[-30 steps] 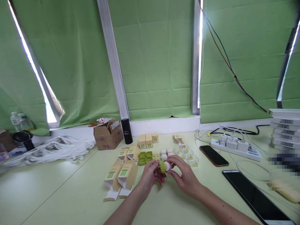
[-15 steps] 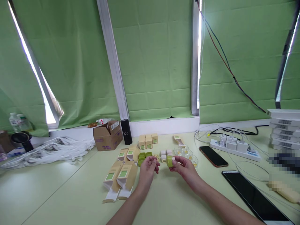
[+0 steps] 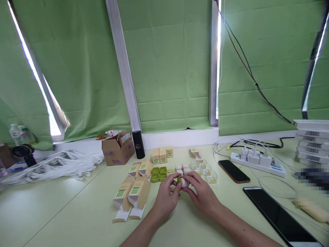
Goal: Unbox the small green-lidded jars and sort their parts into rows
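Between my hands is a small green-and-white piece (image 3: 184, 183), raised over the near side of the table. My left hand (image 3: 167, 192) pinches its green end, partly covered by the fingertips. The fingers of my right hand (image 3: 200, 194) close round its white end. Just beyond are several small white pieces (image 3: 179, 167). To their left, several square green cups (image 3: 159, 174) sit in a tight group, with tiny yellowish parts (image 3: 170, 171) beside them. Several clear round containers with yellow centres (image 3: 205, 168) lie right of my right hand.
Several beige cartons (image 3: 132, 192) lie to the left, flaps open; smaller beige boxes (image 3: 159, 155) stand farther back. A cardboard box (image 3: 117, 151) and black cylinder (image 3: 138, 145) are behind. On the right are a phone (image 3: 233, 171), a tablet (image 3: 279, 216) and a power strip (image 3: 259, 162) with cables.
My left hand has moved right and taken hold of the green end of the piece. My right hand has shifted slightly left, and the piece has turned so its white part shows more.
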### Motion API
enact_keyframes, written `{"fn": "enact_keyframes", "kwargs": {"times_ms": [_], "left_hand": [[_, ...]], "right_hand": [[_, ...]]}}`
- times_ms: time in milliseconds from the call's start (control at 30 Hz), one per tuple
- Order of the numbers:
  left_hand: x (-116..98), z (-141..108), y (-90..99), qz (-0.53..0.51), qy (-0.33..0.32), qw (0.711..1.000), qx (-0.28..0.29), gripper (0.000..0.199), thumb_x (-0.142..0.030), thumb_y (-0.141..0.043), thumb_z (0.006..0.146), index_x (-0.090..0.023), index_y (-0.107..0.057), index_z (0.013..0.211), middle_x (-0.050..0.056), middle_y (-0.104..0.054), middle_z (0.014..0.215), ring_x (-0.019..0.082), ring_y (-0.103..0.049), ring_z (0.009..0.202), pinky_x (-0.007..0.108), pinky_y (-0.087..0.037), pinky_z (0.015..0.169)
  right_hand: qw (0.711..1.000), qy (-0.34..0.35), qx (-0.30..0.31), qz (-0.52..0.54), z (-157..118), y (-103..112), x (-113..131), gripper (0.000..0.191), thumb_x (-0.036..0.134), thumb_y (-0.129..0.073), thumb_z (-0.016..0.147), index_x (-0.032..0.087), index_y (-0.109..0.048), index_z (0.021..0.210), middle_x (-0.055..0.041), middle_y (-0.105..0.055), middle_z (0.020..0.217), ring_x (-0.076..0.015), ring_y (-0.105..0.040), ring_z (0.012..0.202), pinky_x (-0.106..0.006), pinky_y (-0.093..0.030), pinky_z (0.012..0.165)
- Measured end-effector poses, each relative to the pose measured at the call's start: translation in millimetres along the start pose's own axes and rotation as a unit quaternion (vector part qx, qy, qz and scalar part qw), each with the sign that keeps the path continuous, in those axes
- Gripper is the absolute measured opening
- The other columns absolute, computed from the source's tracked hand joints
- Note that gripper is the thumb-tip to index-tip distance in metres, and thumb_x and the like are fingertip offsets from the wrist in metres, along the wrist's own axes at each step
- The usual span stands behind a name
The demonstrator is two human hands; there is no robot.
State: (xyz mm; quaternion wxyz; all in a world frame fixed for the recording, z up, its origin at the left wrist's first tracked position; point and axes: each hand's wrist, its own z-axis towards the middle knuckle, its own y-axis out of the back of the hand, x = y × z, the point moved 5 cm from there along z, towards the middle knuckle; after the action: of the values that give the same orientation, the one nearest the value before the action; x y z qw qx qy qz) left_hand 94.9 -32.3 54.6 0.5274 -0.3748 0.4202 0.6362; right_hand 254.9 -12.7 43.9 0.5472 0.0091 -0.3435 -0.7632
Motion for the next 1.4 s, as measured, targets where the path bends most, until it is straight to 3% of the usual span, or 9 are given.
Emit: {"fn": "enact_keyframes", "kwargs": {"times_ms": [233,600,800,1233,1400], "left_hand": [[4.7,0.6,-2.5,0.056,-0.029,0.998,0.023,0.036,-0.039,-0.068,0.090,-0.021,-0.075,0.120,0.016,-0.071,0.117,0.026,-0.067,0.093,0.038,-0.063,0.075],[1.1,-2.1,-2.2,0.075,-0.057,0.995,0.025,0.033,-0.034,-0.068,0.090,-0.023,-0.075,0.120,0.016,-0.072,0.117,0.028,-0.069,0.095,0.039,-0.062,0.078],[6.5,0.0,-6.2,0.113,-0.073,0.991,0.028,0.030,-0.024,-0.059,0.091,-0.021,-0.070,0.119,0.009,-0.073,0.110,0.020,-0.069,0.089,0.034,-0.063,0.077],[3.8,3.7,-12.3,0.088,-0.045,0.995,0.032,0.029,-0.017,-0.050,0.091,-0.017,-0.070,0.112,0.009,-0.075,0.105,0.017,-0.072,0.081,0.032,-0.063,0.076],[6.2,4.5,-10.6,0.086,-0.044,0.995,0.024,0.028,-0.020,-0.054,0.091,-0.017,-0.071,0.113,0.009,-0.076,0.104,0.019,-0.072,0.082,0.034,-0.064,0.076]], "right_hand": [[0.998,0.002,0.046,-0.037,1.5,1.3,6.0,0.041,0.016,-0.053,0.097,0.025,-0.052,0.137,-0.0130,-0.062,0.123,-0.0264,-0.069,0.102,-0.043,-0.062,0.087],[0.993,0.021,0.055,-0.101,1.1,-3.5,7.1,0.042,0.010,-0.049,0.097,0.022,-0.048,0.137,-0.0134,-0.061,0.122,-0.0255,-0.071,0.095,-0.040,-0.061,0.079],[0.993,0.025,0.053,-0.101,-0.6,-12.1,2.9,0.045,0.006,-0.045,0.096,0.021,-0.043,0.138,-0.0150,-0.058,0.126,-0.0241,-0.069,0.094,-0.037,-0.059,0.074],[0.984,0.012,0.035,-0.172,0.4,-15.9,9.3,0.039,0.006,-0.040,0.095,0.018,-0.045,0.132,-0.0161,-0.059,0.123,-0.0236,-0.067,0.084,-0.036,-0.056,0.067],[0.988,0.001,0.040,-0.150,0.1,-16.7,6.9,0.038,0.008,-0.040,0.097,0.018,-0.047,0.133,-0.0160,-0.059,0.123,-0.0237,-0.068,0.085,-0.036,-0.057,0.067]]}}
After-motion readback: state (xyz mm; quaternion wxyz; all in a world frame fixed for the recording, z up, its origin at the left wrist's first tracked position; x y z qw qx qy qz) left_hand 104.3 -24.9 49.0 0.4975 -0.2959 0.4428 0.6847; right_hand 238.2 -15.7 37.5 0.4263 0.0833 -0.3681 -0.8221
